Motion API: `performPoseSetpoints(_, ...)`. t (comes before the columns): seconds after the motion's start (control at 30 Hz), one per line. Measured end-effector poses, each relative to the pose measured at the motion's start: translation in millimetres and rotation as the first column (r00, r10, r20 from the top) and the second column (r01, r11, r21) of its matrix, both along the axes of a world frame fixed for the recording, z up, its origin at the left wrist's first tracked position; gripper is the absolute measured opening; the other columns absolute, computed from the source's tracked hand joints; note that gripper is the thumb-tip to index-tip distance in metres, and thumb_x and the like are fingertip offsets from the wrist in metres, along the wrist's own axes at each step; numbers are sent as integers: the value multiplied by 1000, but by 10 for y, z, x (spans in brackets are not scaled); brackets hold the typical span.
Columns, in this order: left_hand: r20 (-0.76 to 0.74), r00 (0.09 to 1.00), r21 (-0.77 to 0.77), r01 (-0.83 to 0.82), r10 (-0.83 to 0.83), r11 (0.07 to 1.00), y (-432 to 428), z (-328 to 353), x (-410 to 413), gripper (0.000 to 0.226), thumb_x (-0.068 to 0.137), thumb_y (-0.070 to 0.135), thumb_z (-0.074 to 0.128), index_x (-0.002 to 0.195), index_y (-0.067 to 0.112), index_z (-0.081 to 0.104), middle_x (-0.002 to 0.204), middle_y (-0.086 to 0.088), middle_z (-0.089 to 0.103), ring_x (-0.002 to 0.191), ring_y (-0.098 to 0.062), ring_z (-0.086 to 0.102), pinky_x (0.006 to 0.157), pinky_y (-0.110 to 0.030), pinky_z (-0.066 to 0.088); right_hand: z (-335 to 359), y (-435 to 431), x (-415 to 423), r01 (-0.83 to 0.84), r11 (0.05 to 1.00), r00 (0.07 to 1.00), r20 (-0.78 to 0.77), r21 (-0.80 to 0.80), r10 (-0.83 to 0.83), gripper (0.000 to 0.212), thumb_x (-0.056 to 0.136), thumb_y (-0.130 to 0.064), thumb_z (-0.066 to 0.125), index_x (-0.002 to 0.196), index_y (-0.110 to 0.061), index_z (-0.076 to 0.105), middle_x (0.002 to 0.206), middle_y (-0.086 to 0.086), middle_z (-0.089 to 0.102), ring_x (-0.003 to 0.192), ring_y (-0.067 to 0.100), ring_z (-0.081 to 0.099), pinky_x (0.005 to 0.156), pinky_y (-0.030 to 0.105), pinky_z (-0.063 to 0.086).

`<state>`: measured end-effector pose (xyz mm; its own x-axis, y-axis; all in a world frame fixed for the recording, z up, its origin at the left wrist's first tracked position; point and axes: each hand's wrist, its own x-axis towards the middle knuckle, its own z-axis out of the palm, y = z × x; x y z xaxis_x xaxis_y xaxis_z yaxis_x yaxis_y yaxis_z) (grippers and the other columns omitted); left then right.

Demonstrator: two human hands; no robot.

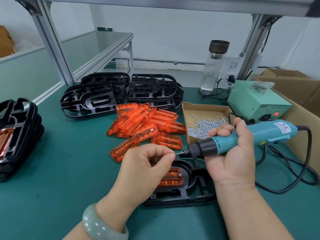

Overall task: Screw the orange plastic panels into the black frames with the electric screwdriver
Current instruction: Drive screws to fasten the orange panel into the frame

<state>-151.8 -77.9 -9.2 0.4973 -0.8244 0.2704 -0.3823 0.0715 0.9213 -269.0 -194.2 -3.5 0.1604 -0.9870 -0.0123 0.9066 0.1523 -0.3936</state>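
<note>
The right hand (232, 153) is turned palm up, its fingers wrapped round the teal barrel of the screwdriver (242, 137). The tool lies nearly level, its bit pointing at the left hand (149, 163). That hand's fingers are curled in, thumb and forefinger pinched on a small screw (175, 153) at the bit's tip. A pale green bracelet (102, 226) sits on the left wrist. Directly beneath both sets of fingers a black frame (190, 193) lies flat on the bench (69, 170), with an orange panel (171, 177) seated in its recess and a screw head (180, 174) at the panel's far right corner.

Just beyond the right fingers a cardboard tray (190, 108) holds a loose heap of silver screws (204, 125). Beyond the left fingers lie loose panels (147, 123), and past them stacked frames (90, 101). Well left of the left fingers stands a left stack (17, 135) with a panel fitted on top.

Behind the tray is a green power box (256, 101), its red lamp lit. The black cord (294, 179) loops over the bench right of the right fingers, where a carton (299, 122) walls the edge. Bare bench lies left of the left fingers.
</note>
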Motion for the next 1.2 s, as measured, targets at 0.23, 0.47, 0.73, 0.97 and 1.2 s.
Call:
performPoseSetpoints(0.23,50,998,112,42,-48,993,21,41,188,15,74,19,77,79,33,70,74,19,70,62,5,60,61,-6,46,7,-18,-28,13,1000,999,-40,14,-13,5,93,-22,57,91,-22,53,67,-7,49,50,4,48,60,21,50)
performPoseSetpoints(0.47,164,917,538,225,-363,812,123,-21,576,80,55,50,86,127,43,50,127,34,45,110,26,38,89,2,28,45,-79,-107,54,997,997,-49,47,-52,11,95,-21,56,85,-20,54,66,-7,51,50,4,49,60,19,48)
performPoseSetpoints(0.73,308,800,573,276,-515,772,90,-105,421,108,60,53,82,147,34,21,127,44,19,118,23,16,90,9,10,34,-51,-75,29,999,994,-107,16,-28,7,95,-19,56,89,-20,54,64,-8,50,49,4,49,58,20,47)
performPoseSetpoints(0.97,357,786,607,216,-505,765,50,-126,256,129,54,66,78,151,26,1,151,18,8,137,1,4,114,-24,8,10,17,-15,-35,995,982,-190,-93,17,6,96,-19,55,97,-20,49,63,-8,51,50,5,49,55,21,47)
performPoseSetpoints(1.2,396,779,607,177,-487,775,48,-118,223,117,59,62,76,149,26,12,146,13,17,131,-2,10,105,-22,12,3,118,46,-108,966,962,-270,-234,42,6,91,-19,56,93,-22,52,63,-7,52,50,5,49,56,22,47)
